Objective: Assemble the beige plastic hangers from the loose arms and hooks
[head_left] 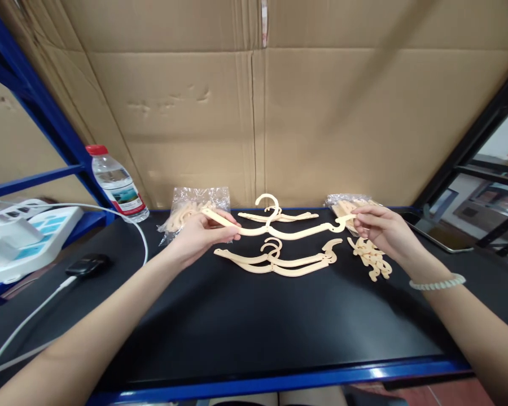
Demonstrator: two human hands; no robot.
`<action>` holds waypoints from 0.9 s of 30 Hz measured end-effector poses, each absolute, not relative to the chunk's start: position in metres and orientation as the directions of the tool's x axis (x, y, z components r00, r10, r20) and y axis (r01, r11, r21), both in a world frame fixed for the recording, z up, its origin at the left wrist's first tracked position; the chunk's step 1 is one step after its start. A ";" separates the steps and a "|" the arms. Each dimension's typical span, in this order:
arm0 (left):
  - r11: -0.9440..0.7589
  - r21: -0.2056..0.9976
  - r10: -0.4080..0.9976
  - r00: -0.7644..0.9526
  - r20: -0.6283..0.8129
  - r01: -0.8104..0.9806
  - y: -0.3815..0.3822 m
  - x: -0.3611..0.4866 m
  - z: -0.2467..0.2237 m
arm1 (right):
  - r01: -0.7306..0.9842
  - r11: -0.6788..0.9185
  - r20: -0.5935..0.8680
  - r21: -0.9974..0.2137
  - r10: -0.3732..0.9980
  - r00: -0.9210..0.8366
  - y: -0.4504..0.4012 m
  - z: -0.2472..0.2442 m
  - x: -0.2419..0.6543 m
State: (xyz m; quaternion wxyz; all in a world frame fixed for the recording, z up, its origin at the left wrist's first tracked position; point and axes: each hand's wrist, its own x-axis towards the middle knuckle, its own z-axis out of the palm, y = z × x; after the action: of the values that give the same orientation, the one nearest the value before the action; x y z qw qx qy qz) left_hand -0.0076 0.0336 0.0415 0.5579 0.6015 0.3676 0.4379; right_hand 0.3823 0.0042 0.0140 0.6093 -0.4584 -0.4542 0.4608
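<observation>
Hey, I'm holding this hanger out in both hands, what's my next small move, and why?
Perhaps gently press the small curved piece against the hanger with your right hand: it pinches that piece at the hanger's right end, your left hand grips the opposite arm, and the joint's fit isn't clear here.

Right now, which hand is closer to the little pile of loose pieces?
Right. The right hand, holding one end of a hanger, is close to the loose pieces; the left hand is farther off, at the hanger's other end.
</observation>
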 end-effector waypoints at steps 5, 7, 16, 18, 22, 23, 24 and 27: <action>-0.323 0.919 0.874 0.444 0.198 0.226 0.043 -0.028 0.049 | -0.064 0.084 0.076 -0.994 0.989 0.126 0.006 0.011 0.389; -0.419 0.848 0.849 0.471 0.239 0.325 0.044 -0.032 0.050 | -0.032 0.076 0.070 -0.997 0.988 0.141 0.006 0.011 0.390; -0.711 0.533 0.653 0.714 0.255 0.459 0.051 -0.036 0.035 | 0.669 0.342 0.413 -0.660 0.909 -0.057 0.012 0.001 0.404; -0.750 0.502 0.610 0.744 0.274 0.430 0.052 -0.035 0.034 | 0.730 0.404 0.471 -0.551 0.873 -0.128 0.014 -0.002 0.405; -0.778 0.497 0.576 0.754 0.317 0.386 0.052 -0.033 0.033 | 0.752 0.515 0.505 -0.411 0.816 -0.282 0.015 -0.001 0.403; -0.782 0.495 0.572 0.752 0.327 0.379 0.052 -0.032 0.032 | 0.753 0.537 0.509 -0.380 0.801 -0.315 0.015 0.000 0.402; -0.787 0.493 0.565 0.755 0.334 0.370 0.053 -0.032 0.032 | 0.751 0.554 0.509 -0.359 0.791 -0.340 0.015 0.001 0.402; -0.797 0.494 0.543 0.769 0.337 0.347 0.055 -0.031 0.029 | 0.749 0.568 0.481 -0.340 0.790 -0.381 0.015 0.001 0.401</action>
State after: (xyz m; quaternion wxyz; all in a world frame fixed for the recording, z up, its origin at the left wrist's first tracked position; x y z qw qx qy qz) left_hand -0.0306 0.0545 0.0294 0.2061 0.9177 0.2425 0.2380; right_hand 0.4015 0.0147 0.0012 0.3078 -0.4635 -0.8303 0.0327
